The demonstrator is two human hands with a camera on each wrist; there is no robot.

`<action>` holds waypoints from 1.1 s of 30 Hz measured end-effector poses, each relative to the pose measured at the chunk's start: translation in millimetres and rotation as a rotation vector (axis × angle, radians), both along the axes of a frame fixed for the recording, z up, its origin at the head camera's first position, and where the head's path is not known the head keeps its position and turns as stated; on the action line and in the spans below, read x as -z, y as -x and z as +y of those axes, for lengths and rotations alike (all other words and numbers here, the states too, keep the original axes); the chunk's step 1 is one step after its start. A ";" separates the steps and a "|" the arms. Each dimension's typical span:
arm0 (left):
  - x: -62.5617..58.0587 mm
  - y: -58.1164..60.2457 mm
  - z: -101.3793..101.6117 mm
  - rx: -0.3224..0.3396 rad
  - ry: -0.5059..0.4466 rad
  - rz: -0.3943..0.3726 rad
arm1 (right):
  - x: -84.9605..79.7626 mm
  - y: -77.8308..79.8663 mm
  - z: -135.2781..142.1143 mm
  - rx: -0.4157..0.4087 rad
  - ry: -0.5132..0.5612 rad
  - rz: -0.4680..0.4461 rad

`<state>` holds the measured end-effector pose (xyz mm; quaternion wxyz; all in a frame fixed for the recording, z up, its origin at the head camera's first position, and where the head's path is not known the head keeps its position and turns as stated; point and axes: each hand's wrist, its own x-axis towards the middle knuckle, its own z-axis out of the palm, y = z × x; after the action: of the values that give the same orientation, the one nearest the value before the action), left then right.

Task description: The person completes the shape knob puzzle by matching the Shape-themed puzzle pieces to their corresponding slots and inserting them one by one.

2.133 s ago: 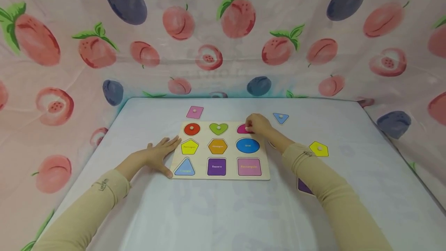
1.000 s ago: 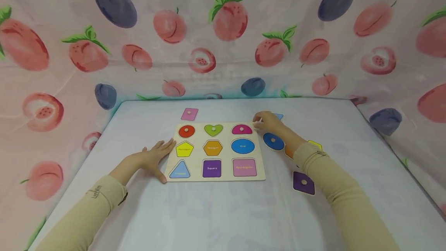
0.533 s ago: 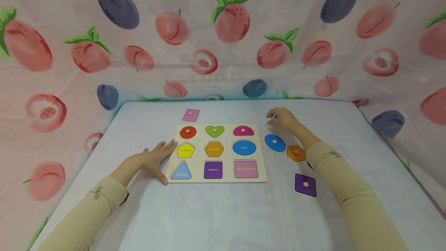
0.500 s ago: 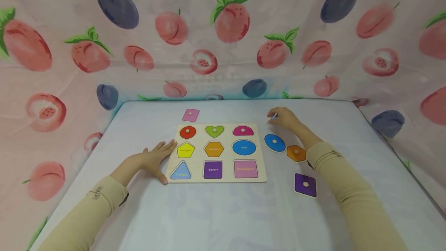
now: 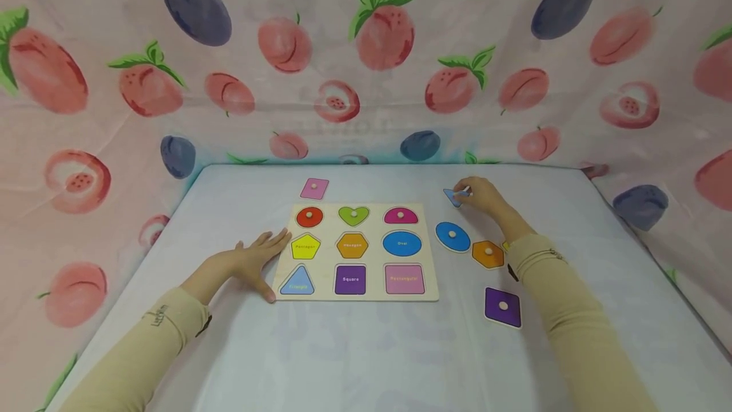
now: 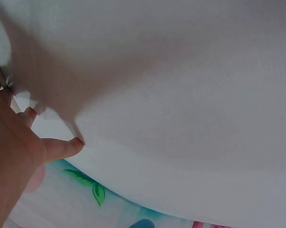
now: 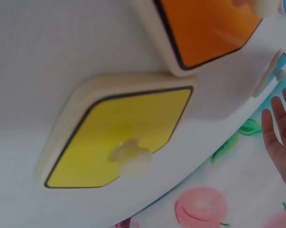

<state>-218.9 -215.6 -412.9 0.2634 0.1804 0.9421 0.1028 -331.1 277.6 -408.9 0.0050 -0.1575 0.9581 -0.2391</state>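
A wooden shape puzzle board [image 5: 431,253] lies mid-table. Knobbed red circle [image 5: 304,220], green heart [image 5: 346,220] and pink semicircle [image 5: 392,219] pieces sit in its top row; the lower recesses show coloured, labelled shapes. My left hand [image 5: 243,266] is spread flat beside the board, its fingertips and thumb at the left edge. Behind the board's right corner, my right hand [image 5: 483,196] pinches a blue triangle piece [image 5: 452,197], partly covered by fingers. The right wrist view shows straightened fingers [image 7: 279,118] near the triangle; thumb and index finger are out of frame there.
Right of the board lie a blue oval [image 5: 446,242], an orange hexagon [image 5: 485,260] and a purple square [image 5: 499,316]. A yellow pentagon [image 7: 133,128] is mostly hidden by the sleeve in the head view. A pink rectangle [image 5: 309,194] lies behind the board.
My right hand has left the pink semicircle, moved right to the blue triangle and taken hold of it. Since half a second ago, more of the triangle shows. The left hand stays at the board.
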 end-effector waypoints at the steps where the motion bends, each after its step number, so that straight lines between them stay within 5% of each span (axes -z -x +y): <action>1: 0.0 0.0 0.2 0.000 0.003 -0.004 | 0.9 0.5 0.6 0.005 0.002 -0.004; 24: -2.6 3.5 1.9 0.018 0.026 -0.015 | 4.3 16.5 17.7 0.100 0.065 -0.139; 33: -0.4 -0.3 -0.8 0.003 0.006 0.001 | 7.0 17.9 19.3 0.043 0.096 -0.123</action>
<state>-218.6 -216.4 -412.5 0.2635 0.1810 0.9423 0.0993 -349.0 296.9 -415.9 0.0511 -0.1222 0.9466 -0.2938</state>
